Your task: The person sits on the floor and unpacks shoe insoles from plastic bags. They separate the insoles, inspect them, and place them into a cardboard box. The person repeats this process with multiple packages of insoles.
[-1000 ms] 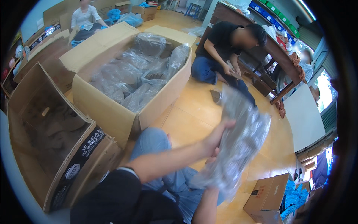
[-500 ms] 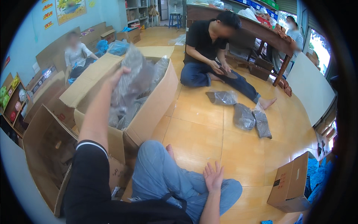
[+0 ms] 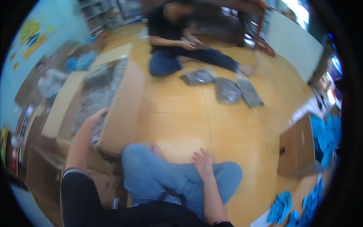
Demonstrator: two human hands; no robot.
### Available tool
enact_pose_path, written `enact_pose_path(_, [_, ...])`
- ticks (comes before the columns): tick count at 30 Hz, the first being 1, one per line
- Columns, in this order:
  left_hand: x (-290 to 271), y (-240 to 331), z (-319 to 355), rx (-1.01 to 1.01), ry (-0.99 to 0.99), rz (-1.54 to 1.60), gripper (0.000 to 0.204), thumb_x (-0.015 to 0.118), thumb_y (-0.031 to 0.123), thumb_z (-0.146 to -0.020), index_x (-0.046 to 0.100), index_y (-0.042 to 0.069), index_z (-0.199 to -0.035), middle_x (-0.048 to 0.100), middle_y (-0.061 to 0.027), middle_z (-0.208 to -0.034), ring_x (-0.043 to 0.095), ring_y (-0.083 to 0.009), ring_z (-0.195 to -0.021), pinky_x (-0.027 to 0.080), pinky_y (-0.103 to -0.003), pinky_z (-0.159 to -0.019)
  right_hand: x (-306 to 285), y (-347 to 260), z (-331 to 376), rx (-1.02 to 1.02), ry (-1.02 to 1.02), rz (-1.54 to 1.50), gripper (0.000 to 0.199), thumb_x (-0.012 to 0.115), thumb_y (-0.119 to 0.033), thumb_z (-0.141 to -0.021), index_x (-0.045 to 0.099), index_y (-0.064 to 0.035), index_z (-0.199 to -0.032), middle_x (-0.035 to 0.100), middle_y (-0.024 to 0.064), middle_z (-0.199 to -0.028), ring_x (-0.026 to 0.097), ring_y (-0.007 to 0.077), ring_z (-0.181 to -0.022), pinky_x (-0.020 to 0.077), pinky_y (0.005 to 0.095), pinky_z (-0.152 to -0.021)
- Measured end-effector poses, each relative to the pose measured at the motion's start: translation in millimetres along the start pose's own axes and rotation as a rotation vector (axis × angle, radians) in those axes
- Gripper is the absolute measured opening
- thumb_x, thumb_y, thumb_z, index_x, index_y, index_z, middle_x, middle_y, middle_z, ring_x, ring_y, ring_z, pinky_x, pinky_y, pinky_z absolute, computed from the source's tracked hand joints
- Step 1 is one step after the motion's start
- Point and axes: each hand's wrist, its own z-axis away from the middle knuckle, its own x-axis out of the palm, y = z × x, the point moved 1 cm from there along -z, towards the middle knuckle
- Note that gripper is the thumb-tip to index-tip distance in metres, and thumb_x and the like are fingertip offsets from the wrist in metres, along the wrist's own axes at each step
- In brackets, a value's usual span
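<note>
My left hand (image 3: 96, 118) reaches into a large open carton (image 3: 126, 102), its fingers over clear-plastic packs (image 3: 96, 90) of dark contents that fill it. Motion blur and the packs hide whether those fingers grip anything. Over my crossed legs, my right hand (image 3: 203, 165) is open, fingers apart and nothing in it. On the floor ahead lie three similar bagged packs: the left pack (image 3: 198, 76), the middle pack (image 3: 227, 91) and the right pack (image 3: 250, 92).
Across from me a co-worker (image 3: 166, 34) sits on the floor, handling a dark flat piece. To my right stands a carton (image 3: 297, 149) with blue plastic bundles (image 3: 327, 132); more blue bundles (image 3: 280, 206) lie below it. Another person (image 3: 49, 83) sits behind the large carton.
My left hand has come down into the carton; the dark bagged pack it held up is no longer raised. My view has swung right, bringing in more blue bundles.
</note>
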Motion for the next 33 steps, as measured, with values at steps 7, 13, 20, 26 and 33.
enact_pose_path(7, [-4.2,-29.4,-89.0,0.235,-0.181,0.203,0.072,0.044,0.058,-0.094,0.044,0.004,-0.141,0.054,-0.0119,-0.136,0.054,-0.0247,-0.120,0.039,-0.032,-0.105,3.4,-3.2,1.0,-0.008,-0.013,0.026,0.068,0.044,-0.054,-0.098,0.031,-0.0073,-0.145,0.052,0.0162,-0.125,0.055,0.0212,-0.103,0.0464,0.0344,-0.091])
enact_pose_path(13, [-20.0,61.9,-30.2,0.283,0.421,-0.101,0.074,0.058,0.047,-0.090,0.035,0.001,-0.145,0.040,-0.0161,-0.147,0.036,-0.0274,-0.136,0.028,-0.041,-0.110,1.2,-3.0,3.1,0.038,0.072,-0.026,0.064,0.042,-0.050,-0.100,0.032,-0.0066,-0.145,0.053,0.0157,-0.124,0.055,0.0213,-0.103,0.0463,0.0345,-0.091])
enact_pose_path(20, [154.1,188.4,104.1,1.039,0.021,0.402,0.046,0.063,0.028,-0.091,0.052,0.005,-0.130,0.058,-0.0082,-0.121,0.052,-0.0181,-0.116,0.039,-0.035,-0.102,9.8,0.0,-1.2,0.031,0.105,0.188,0.058,0.043,-0.043,-0.101,0.033,-0.0060,-0.144,0.054,0.0156,-0.124,0.055,0.0221,-0.104,0.0468,0.0346,-0.091])
enact_pose_path(26, [337.1,100.6,49.2,1.059,-0.348,-0.361,0.050,0.068,0.031,-0.085,0.058,0.005,-0.126,0.061,-0.0184,-0.122,0.059,-0.0343,-0.111,0.045,-0.042,-0.097,7.1,-48.3,-8.2,-0.047,0.126,0.653,0.052,0.051,-0.034,-0.099,0.041,-0.0038,-0.140,0.057,0.0116,-0.117,0.057,0.0188,-0.101,0.0476,0.0314,-0.086])
enact_pose_path(33, [408.0,32.0,-7.8,0.945,-0.726,-0.565,0.062,0.063,0.038,-0.087,0.046,0.005,-0.137,0.058,-0.0211,-0.123,0.055,-0.0361,-0.115,0.044,-0.044,-0.097,-49.5,-145.8,-154.2,-0.292,0.306,1.454,0.055,0.063,-0.036,-0.091,0.049,0.0005,-0.130,0.056,0.0199,-0.112,0.058,0.0270,-0.097,0.0483,0.0372,-0.084])
